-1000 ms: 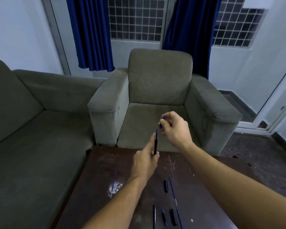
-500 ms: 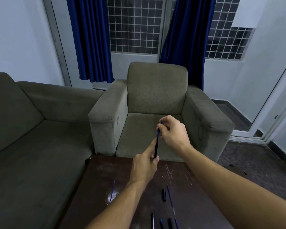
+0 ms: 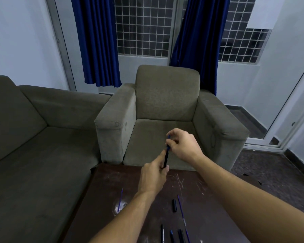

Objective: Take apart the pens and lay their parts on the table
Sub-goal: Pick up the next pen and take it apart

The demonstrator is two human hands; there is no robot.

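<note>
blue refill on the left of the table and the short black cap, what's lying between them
In the head view, only the left forearm crosses above; the table between blue refill and black cap looks bare.

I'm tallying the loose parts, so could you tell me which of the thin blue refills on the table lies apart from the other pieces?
The refill on the left, lying alone on a pale smudge; the other refill lies right beside the black cap.

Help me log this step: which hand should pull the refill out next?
Probably the right hand: its fingers already pinch the thin blue refill top, while the left hand steadies the black pen barrel.
</note>
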